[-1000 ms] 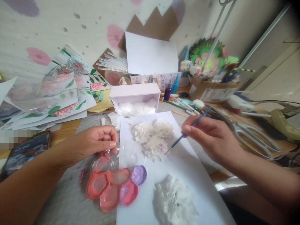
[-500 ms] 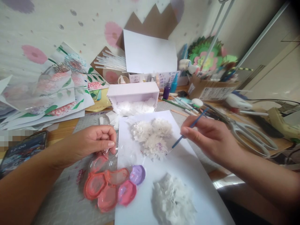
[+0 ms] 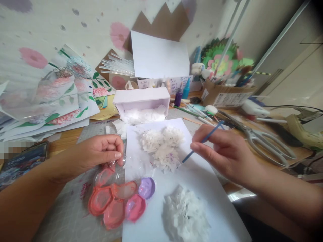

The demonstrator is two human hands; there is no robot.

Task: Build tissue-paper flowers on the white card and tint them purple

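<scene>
My right hand [image 3: 219, 149] pinches a thin blue paintbrush [image 3: 202, 143], its tip just beside the nearest flower of a cluster. That cluster of white ruffled paper flowers [image 3: 165, 146] rests on a white sheet of paper [image 3: 151, 222]; the nearest bloom carries purple marks. Between its closed fingers, my left hand [image 3: 108, 151] holds the edge of a clear plastic paint palette [image 3: 124, 190]. Coral, pink and purple paint fills several of its wells. Lower on the sheet lies a separate, larger white paper flower [image 3: 186, 213], with no colour visible on it.
Behind the sheet stands a white box [image 3: 142, 101] with white paper inside. Large scissors [image 3: 264, 141] and pens lie at right, near a cardboard box [image 3: 227, 94] of tools. Flower pictures [image 3: 65, 90] are piled at left above a phone [image 3: 24, 164]. A grey cutting mat [image 3: 65, 215] lies underneath.
The brush tip has shifted slightly down and away from the purple-marked flower. My left hand and the palette stay nearly the same, while the whole view slides a little left.
</scene>
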